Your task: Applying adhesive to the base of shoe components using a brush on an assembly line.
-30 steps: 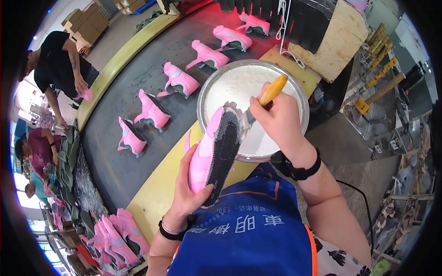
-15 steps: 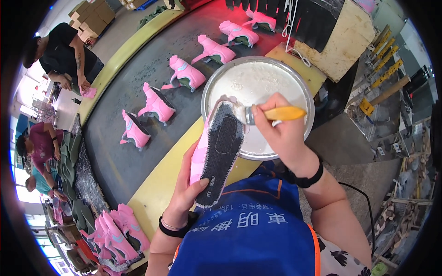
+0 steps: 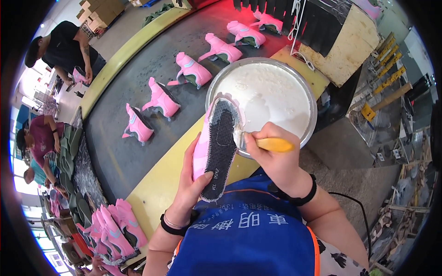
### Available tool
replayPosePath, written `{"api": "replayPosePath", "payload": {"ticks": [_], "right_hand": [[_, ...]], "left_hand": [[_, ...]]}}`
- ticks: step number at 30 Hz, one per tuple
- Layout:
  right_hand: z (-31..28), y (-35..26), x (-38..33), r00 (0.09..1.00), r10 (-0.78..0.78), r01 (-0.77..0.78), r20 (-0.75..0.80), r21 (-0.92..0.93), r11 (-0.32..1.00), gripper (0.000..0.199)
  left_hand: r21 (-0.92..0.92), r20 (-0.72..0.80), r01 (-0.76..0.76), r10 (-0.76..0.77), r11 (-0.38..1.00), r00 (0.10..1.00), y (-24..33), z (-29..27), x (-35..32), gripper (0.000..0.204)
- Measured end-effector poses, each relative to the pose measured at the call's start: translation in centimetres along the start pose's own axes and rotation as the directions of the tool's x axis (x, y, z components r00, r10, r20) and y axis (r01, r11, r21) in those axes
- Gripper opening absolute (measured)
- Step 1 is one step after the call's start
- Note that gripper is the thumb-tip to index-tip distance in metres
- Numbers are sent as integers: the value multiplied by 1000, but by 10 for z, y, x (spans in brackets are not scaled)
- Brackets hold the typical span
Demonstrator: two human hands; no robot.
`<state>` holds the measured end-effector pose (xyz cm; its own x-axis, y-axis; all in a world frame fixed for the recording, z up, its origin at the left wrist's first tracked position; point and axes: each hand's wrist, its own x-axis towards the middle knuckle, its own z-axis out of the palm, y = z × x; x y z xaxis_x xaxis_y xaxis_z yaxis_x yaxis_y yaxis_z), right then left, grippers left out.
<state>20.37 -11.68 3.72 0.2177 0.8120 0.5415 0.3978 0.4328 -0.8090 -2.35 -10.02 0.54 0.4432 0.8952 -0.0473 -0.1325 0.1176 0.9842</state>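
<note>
Gripped in my left hand (image 3: pixel 188 177) is a pink shoe upper (image 3: pixel 201 154), its dark stitched bottom (image 3: pixel 223 147) turned up toward me. My thumb presses on the heel end. My right hand (image 3: pixel 278 156) is closed round a brush (image 3: pixel 274 145) with an orange-yellow handle. The bristles touch the right edge of the bottom, around mid-length. White wet liquid coats the rim at the toe end. Just beyond both hands sits a round metal basin (image 3: pixel 276 87) of white liquid, and the toe of the upper overlaps its near left side.
Several pink shoe uppers (image 3: pixel 191 69) stand in a row on the dark conveyor belt (image 3: pixel 110 110). More uppers (image 3: pixel 115 227) are bunched at lower left. A yellow ledge (image 3: pixel 156 184) edges the belt. Co-workers (image 3: pixel 69 50) stand at the far left. Racks (image 3: pixel 380 87) stand at right.
The brush has slid from the toe end down the right edge toward the middle. My right hand has come nearer to me, and the view has shifted slightly.
</note>
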Motion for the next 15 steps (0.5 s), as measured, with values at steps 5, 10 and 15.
{"api": "replayPosePath", "payload": {"ticks": [5, 10, 15], "right_hand": [[-12, -4, 13, 995, 56, -52, -82, 45, 998, 21], [2, -2, 7, 996, 59, -60, -71, -13, 998, 22], [9, -10, -11, 989, 121, -128, 82, 74, 989, 23]], "left_hand": [[19, 11, -8, 7, 1000, 1000, -1, -5, -3, 92], [67, 13, -20, 19, 998, 1000, -2, -4, -5, 93], [29, -29, 12, -11, 1000, 1000, -5, -11, -7, 94]]}}
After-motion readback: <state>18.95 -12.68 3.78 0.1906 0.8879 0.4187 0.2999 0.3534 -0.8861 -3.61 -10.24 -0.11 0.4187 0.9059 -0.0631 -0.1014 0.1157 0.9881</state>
